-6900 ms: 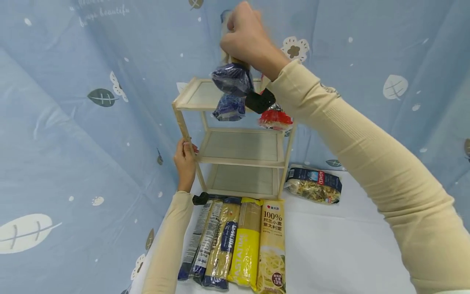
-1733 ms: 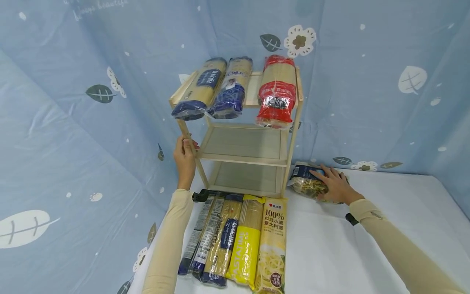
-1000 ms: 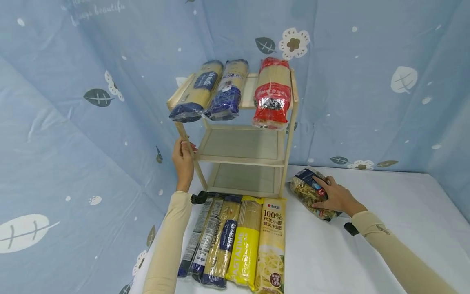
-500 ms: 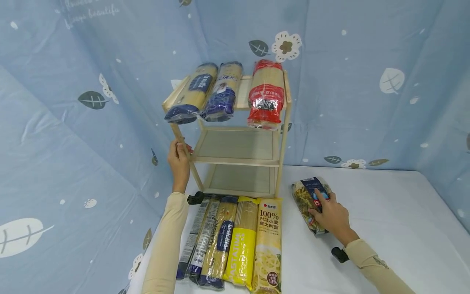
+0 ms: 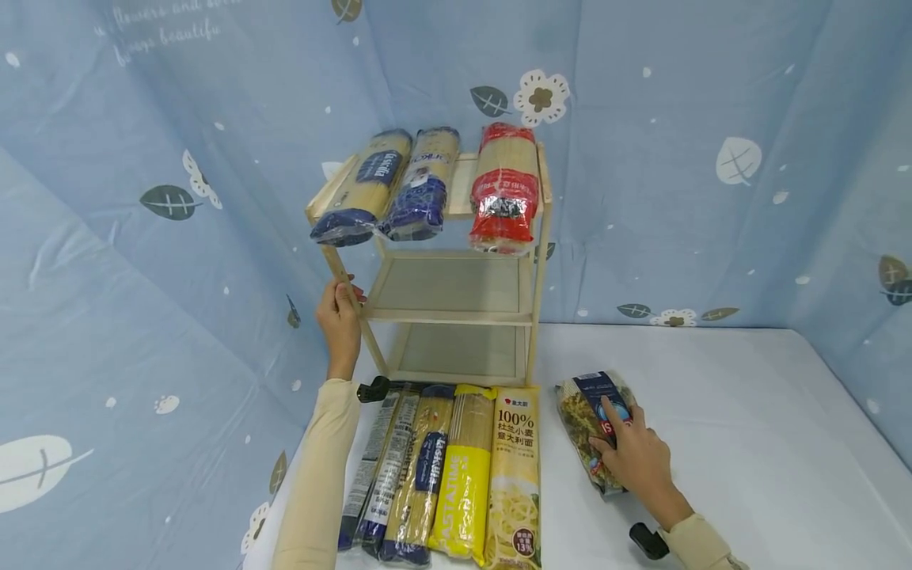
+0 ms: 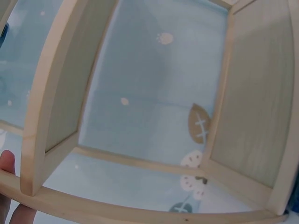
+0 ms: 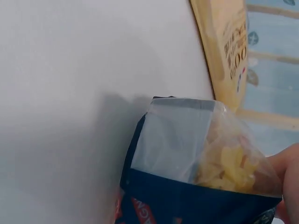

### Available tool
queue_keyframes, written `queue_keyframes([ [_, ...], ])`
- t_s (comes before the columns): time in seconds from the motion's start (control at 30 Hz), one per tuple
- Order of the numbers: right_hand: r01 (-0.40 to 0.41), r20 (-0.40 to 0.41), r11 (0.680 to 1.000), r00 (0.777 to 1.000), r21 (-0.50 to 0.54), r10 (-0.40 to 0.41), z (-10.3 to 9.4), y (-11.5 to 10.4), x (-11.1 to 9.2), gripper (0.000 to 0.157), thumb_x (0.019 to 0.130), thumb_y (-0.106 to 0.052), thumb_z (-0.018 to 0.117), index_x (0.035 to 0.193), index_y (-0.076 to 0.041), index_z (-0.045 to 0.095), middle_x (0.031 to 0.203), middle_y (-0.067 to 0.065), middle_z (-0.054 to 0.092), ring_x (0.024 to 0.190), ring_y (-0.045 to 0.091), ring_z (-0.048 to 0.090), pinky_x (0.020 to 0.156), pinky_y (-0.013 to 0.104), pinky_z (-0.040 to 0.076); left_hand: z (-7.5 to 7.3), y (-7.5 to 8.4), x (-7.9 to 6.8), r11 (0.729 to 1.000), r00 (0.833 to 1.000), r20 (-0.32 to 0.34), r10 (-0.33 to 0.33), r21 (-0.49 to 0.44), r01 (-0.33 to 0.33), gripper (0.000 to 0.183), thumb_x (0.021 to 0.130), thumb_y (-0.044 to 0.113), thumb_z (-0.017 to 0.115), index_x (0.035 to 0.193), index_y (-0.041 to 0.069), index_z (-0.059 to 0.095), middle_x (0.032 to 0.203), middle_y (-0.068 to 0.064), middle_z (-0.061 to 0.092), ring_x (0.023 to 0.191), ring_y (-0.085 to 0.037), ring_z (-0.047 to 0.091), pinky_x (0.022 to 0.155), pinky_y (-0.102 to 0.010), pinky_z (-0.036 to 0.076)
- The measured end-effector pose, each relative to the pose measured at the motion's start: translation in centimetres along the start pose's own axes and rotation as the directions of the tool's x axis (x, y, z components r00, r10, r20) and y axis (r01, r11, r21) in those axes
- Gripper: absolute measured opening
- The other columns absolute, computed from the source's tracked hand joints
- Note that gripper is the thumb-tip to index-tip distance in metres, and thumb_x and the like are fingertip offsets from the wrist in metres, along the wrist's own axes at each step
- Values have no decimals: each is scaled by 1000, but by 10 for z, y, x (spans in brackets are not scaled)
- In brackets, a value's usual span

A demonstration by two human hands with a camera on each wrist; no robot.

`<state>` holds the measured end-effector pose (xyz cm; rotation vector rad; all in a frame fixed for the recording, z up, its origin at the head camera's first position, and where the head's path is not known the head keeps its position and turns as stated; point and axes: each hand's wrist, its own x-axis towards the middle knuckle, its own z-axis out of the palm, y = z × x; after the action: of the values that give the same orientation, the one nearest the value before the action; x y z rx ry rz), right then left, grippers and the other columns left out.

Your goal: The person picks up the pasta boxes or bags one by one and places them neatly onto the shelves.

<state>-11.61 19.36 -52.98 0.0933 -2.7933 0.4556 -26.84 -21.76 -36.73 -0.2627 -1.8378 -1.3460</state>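
Note:
My left hand (image 5: pixel 339 321) grips the left front post of a small wooden shelf rack (image 5: pixel 449 317); its fingertips show beside the wood at the lower left of the left wrist view. To the right of the rack, my right hand (image 5: pixel 639 455) holds a clear bag of pasta (image 5: pixel 579 412) with a dark blue label, thumb on the near-left side and a finger stretched across the label. In the right wrist view the same pasta bag (image 7: pixel 187 186) shows its blue band and yellow pieces, with part of the hand at the right edge.
Atop the rack lie two blue-ended spaghetti packs (image 5: pixel 370 178) (image 5: pixel 422 186) and a red one (image 5: pixel 504 190). Several long pasta packs, including a yellow one (image 5: pixel 463 491) and a tan one (image 5: pixel 514 475), lie side by side before it on the white table (image 5: pixel 741 427). Blue patterned cloth (image 5: pixel 663 198) hangs behind.
Earlier my right hand placed a blue-ended spaghetti pack on the top shelf. Since then it has taken the pasta bag from beside the rack, turned it and brought it nearer. The left hand keeps its hold.

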Motion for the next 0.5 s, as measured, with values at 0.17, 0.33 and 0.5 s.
queue_keyframes([
  [0.17,-9,16,1000,1000,23,9,-5,-10,-14,71,76,-33,80,136,-10,52,121,39,47,34,12,29,33,25,22,-3,0,-3,1000,1000,-11,-7,23,8,27,102,6,37,102,-8,61,84,-30,59,74,-43,59,63,-32,46],
  [0.33,-60,53,994,997,91,55,-17,-20,-29,61,78,-29,77,133,-11,56,118,38,51,33,11,29,33,24,21,-4,-2,-3,1000,1000,21,-19,9,19,28,103,9,37,105,-7,60,86,-29,60,77,-41,60,65,-33,47],
  [0.5,-94,101,985,992,144,80,-36,-27,-36,55,82,-28,74,131,-12,58,118,36,53,35,11,36,34,24,24,1,-2,-1,1000,1000,0,-2,-12,2,27,103,6,37,104,-9,60,85,-29,58,76,-42,58,63,-33,45],
])
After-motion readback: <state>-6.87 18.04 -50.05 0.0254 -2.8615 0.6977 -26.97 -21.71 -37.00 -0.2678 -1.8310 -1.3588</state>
